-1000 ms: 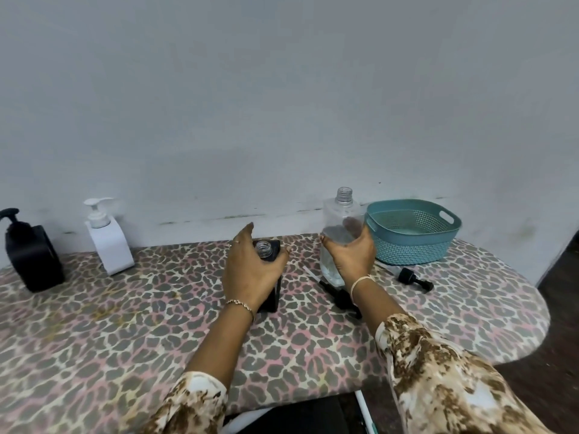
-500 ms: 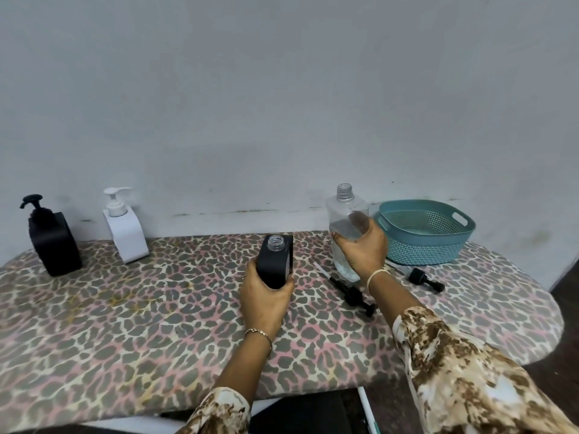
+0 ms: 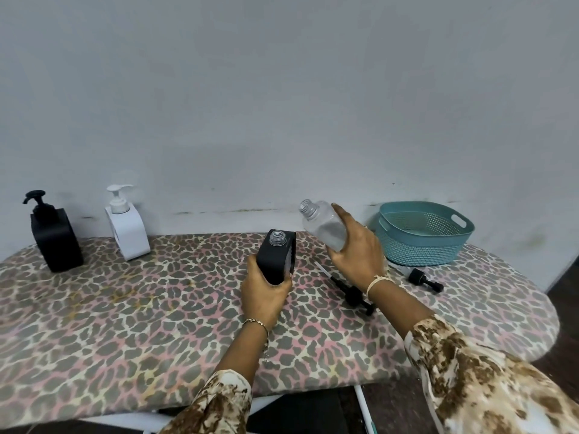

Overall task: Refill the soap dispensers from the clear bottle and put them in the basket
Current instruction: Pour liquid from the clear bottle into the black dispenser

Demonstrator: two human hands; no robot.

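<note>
My left hand [image 3: 264, 296] grips a black soap dispenser [image 3: 275, 256] with its pump off and its threaded neck open, held just above the table. My right hand [image 3: 357, 250] holds the clear bottle [image 3: 322, 225] in the air, uncapped and tilted with its mouth pointing up-left, above and right of the dispenser's neck. A teal basket [image 3: 423, 245] with nothing seen inside stands at the back right. Another black dispenser [image 3: 54, 236] and a white dispenser [image 3: 127, 227], both with pumps on, stand at the back left.
Two loose black pump heads lie on the leopard-print table [image 3: 125, 314]: one pump head [image 3: 354, 292] under my right wrist, the other pump head [image 3: 424, 278] in front of the basket. A grey wall rises right behind the table. The table's rounded edge ends at the right.
My right hand has lifted the clear bottle off the table and tilted it leftward. My left hand has shifted its grip lower on the black dispenser and raised it slightly.
</note>
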